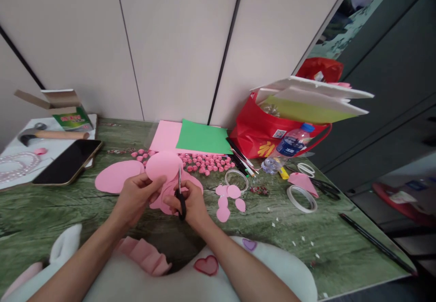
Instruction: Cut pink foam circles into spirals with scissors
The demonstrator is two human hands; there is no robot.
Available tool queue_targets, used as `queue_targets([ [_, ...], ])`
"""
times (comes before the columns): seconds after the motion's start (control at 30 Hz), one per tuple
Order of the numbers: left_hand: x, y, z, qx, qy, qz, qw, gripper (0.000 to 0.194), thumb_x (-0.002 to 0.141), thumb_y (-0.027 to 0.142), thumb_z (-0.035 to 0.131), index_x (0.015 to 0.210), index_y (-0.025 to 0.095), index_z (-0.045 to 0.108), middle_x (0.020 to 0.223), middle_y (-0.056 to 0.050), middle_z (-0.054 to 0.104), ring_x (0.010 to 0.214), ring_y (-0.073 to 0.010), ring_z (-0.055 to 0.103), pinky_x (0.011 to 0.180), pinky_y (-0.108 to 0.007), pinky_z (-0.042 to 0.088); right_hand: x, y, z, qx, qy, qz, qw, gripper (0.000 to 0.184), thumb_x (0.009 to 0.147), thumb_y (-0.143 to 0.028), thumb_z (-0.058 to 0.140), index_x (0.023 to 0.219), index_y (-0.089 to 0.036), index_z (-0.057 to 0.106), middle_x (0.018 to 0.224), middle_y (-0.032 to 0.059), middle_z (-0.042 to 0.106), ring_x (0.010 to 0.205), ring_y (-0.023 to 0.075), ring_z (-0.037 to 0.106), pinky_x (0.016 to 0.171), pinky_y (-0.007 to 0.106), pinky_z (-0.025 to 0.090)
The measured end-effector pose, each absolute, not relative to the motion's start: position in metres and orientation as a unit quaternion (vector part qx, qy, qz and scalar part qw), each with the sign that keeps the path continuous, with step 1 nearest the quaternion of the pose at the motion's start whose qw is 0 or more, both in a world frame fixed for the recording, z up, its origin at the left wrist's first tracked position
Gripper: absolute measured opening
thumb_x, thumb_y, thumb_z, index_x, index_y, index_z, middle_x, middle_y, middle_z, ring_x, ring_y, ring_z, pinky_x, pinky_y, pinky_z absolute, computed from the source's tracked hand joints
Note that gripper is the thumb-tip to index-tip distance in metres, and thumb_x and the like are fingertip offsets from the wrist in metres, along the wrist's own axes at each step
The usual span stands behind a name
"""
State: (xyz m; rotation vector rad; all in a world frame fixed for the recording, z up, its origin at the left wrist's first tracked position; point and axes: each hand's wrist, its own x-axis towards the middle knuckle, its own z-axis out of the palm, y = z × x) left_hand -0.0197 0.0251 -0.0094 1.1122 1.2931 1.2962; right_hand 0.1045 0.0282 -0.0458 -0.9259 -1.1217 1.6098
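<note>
Between the thumb and fingers of my left hand [141, 193] is a rounded pink paper piece [163, 163], held up above the table. My right hand [190, 204] grips black-handled scissors [181, 202] with the blades pointing up along the paper's right edge. Whether the blades are parted I cannot make out. Under my hands lie more overlapping pink paper pieces [194, 181], partly hidden by my fingers. A large pink oval [116, 177] rests left of my left hand. Small pink petal shapes [223, 202] are scattered to the right of my right hand.
Behind my hands are small pink balls [207, 163] and green paper [204, 137]. A red bag [250, 122], a water bottle [289, 147] and tape [301, 199] stand or lie right. A phone [68, 161] and hammer [57, 134] lie left. A plush [272, 265] is in front.
</note>
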Motion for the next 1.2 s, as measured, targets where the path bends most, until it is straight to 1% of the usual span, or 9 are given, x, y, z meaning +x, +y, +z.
queue_targets([
  [0.2,-0.021,0.026,-0.017,0.455,0.501,0.532,0.510,0.020,0.064,0.031,0.060,0.056,0.014,0.053,0.044,0.002,0.050,0.036,-0.0076,0.041,0.035,-0.019,0.032,0.101,0.027,-0.049,-0.384,-0.461,0.653,0.462,0.043,0.042,-0.033,0.074,0.069,-0.018,0.043,0.039,-0.0094,0.047,0.031,0.0060,0.042,0.030,0.015,0.032],
  [0.3,-0.022,0.027,-0.020,0.459,0.510,0.524,0.505,0.020,0.062,0.030,0.062,0.053,0.014,0.054,0.042,0.002,0.049,0.036,-0.0074,0.041,0.036,-0.019,0.032,0.101,0.028,-0.052,-0.382,-0.467,0.651,0.461,0.042,0.043,-0.033,0.074,0.069,-0.018,0.044,0.039,-0.0096,0.046,0.031,0.0061,0.043,0.030,0.015,0.032],
  [0.43,-0.023,0.027,-0.023,0.457,0.512,0.526,0.502,0.022,0.061,0.028,0.064,0.047,0.014,0.053,0.038,0.004,0.046,0.035,-0.0062,0.039,0.035,-0.018,0.029,0.101,0.030,-0.056,-0.389,-0.478,0.645,0.451,0.043,0.044,-0.035,0.073,0.071,-0.018,0.045,0.036,-0.0092,0.047,0.030,0.0070,0.043,0.030,0.015,0.032],
  [0.6,-0.024,0.027,-0.022,0.448,0.508,0.540,0.499,0.023,0.061,0.026,0.063,0.046,0.014,0.050,0.037,0.005,0.043,0.034,-0.0047,0.036,0.034,-0.017,0.027,0.102,0.029,-0.055,-0.385,-0.482,0.647,0.449,0.042,0.044,-0.034,0.074,0.070,-0.017,0.045,0.036,-0.0086,0.048,0.030,0.0067,0.043,0.030,0.015,0.032],
  [0.8,-0.021,0.027,-0.019,0.443,0.480,0.539,0.532,0.018,0.065,0.028,0.060,0.055,0.014,0.054,0.042,0.003,0.051,0.034,-0.0066,0.041,0.034,-0.019,0.031,0.102,0.029,-0.055,-0.376,-0.478,0.650,0.455,0.041,0.046,-0.036,0.073,0.069,-0.018,0.044,0.038,-0.0087,0.048,0.030,0.0073,0.044,0.032,0.016,0.033],
  [0.93,-0.021,0.026,-0.019,0.456,0.480,0.542,0.517,0.018,0.062,0.023,0.062,0.052,0.014,0.051,0.039,0.005,0.047,0.033,-0.0049,0.038,0.033,-0.017,0.028,0.104,0.030,-0.057,-0.369,-0.490,0.641,0.461,0.044,0.044,-0.031,0.074,0.072,-0.019,0.042,0.045,-0.0088,0.048,0.037,0.0072,0.045,0.038,0.017,0.036],
  [1.07,-0.024,0.027,-0.022,0.455,0.496,0.536,0.510,0.018,0.060,0.022,0.063,0.051,0.013,0.049,0.036,0.007,0.042,0.031,-0.0034,0.033,0.032,-0.016,0.022,0.107,0.032,-0.057,-0.356,-0.521,0.630,0.453,0.044,0.045,-0.024,0.074,0.076,-0.018,0.043,0.053,-0.0073,0.051,0.042,0.0055,0.042,0.040,0.016,0.035],
  [1.2,-0.027,0.029,-0.023,0.461,0.470,0.539,0.526,0.017,0.059,0.022,0.063,0.054,0.013,0.049,0.039,0.007,0.041,0.032,-0.0021,0.031,0.033,-0.016,0.020,0.111,0.033,-0.057,-0.357,-0.521,0.621,0.464,0.046,0.045,-0.022,0.075,0.077,-0.017,0.042,0.054,-0.0072,0.052,0.042,0.0050,0.041,0.040,0.016,0.033],
])
